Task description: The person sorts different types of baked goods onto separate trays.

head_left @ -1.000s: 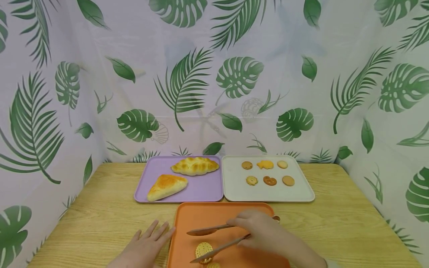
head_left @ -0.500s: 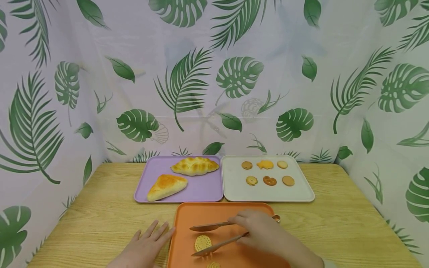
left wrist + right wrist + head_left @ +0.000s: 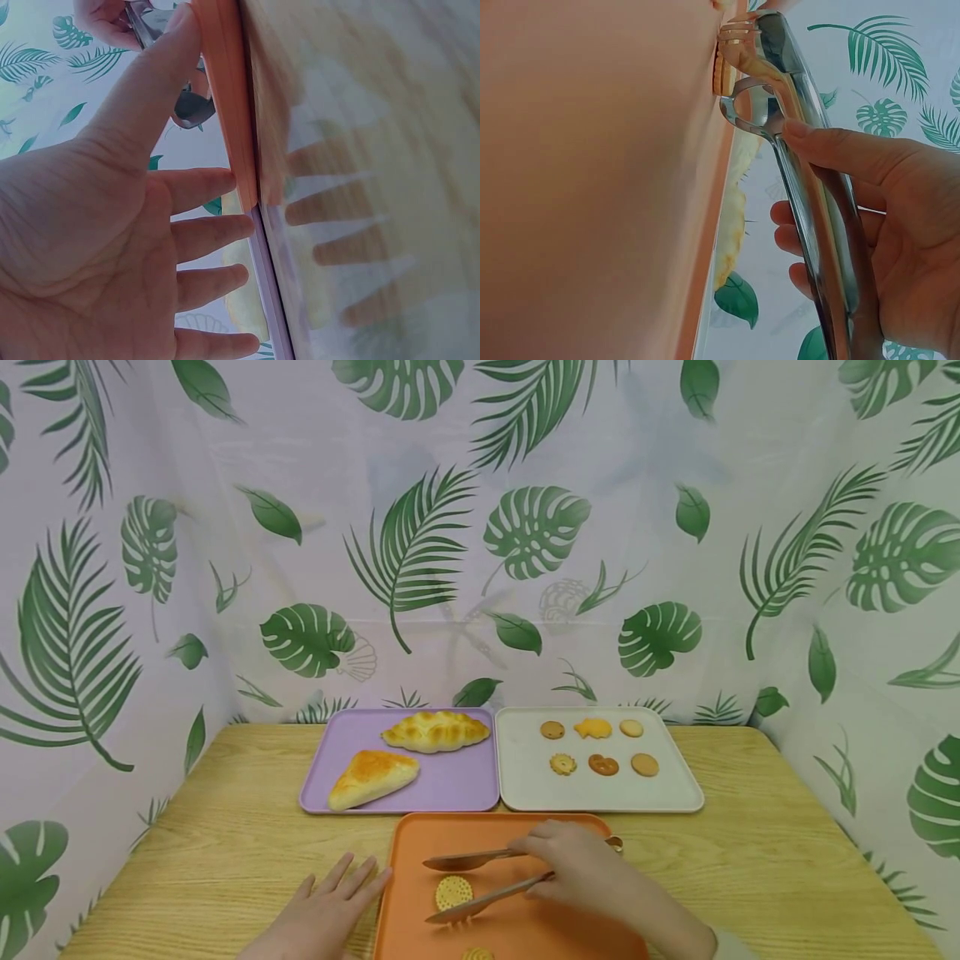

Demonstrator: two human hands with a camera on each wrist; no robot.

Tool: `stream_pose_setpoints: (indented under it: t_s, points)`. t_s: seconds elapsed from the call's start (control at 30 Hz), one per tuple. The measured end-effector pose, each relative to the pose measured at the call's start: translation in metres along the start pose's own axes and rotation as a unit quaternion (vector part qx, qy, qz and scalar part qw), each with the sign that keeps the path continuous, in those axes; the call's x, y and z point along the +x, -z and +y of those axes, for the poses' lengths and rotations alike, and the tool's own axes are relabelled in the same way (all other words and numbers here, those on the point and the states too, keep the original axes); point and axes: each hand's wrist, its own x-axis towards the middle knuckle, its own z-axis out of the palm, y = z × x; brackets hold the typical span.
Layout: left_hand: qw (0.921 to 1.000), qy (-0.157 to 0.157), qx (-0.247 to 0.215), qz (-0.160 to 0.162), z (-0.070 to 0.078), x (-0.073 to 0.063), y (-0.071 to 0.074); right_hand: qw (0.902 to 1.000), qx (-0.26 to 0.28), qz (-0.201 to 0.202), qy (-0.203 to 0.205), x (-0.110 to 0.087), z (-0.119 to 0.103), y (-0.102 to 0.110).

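My right hand (image 3: 581,864) grips a pair of metal tongs (image 3: 810,187) over the orange tray (image 3: 525,935). The tongs' two arms stand spread, their ends pointing left. Between those ends a round yellow cookie (image 3: 453,892) with small holes lies on the tray, right at the nearer arm. Closer to me is a second yellow cookie (image 3: 477,954), partly cut off by the bottom of the head view. My left hand (image 3: 318,906) has its fingers straight and spread, fingertips at the tray's left edge; the left wrist view shows its palm and thumb against that edge.
Behind the orange tray, a purple tray (image 3: 442,789) carries a triangular bread (image 3: 373,779) and a long ridged bread (image 3: 437,732). Beside it, a white tray (image 3: 525,793) holds several small cookies, including a pretzel-shaped one (image 3: 603,765). Leaf-patterned cloth (image 3: 450,527) encloses the wooden table (image 3: 225,810).
The round holed cookie has slid away from me along the orange tray, apart from the second cookie. The right hand and tongs have shifted slightly the same way. The left hand stays still.
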Motion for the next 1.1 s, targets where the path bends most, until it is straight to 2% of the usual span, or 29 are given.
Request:
stream_pose_setpoints:
  t_s: [0.23, 0.47, 0.63, 0.93, 1.1]
  points:
    - [1.0, -0.002, -0.004, 0.003, 0.0, -0.001, 0.0, 0.9998, 0.008, -0.018, -0.008, 0.003, -0.002, 0.002]
    - [0.9999, -0.004, -0.012, 0.005, -0.001, -0.001, 0.0, 1.0, -0.002, -0.007, 0.0, 0.002, 0.001, 0.001]
    - [0.9999, -0.003, -0.014, 0.0, -0.002, 0.0, 0.0, 0.9999, 0.005, -0.01, -0.011, 0.001, 0.003, 0.005]
    - [0.9999, -0.004, -0.015, 0.001, -0.001, 0.0, 0.0, 0.9993, -0.012, 0.033, -0.007, -0.002, 0.016, 0.021]
    - [1.0, -0.002, -0.008, -0.001, 0.0, 0.0, -0.001, 0.9988, -0.009, 0.042, -0.024, -0.003, 0.025, 0.028]
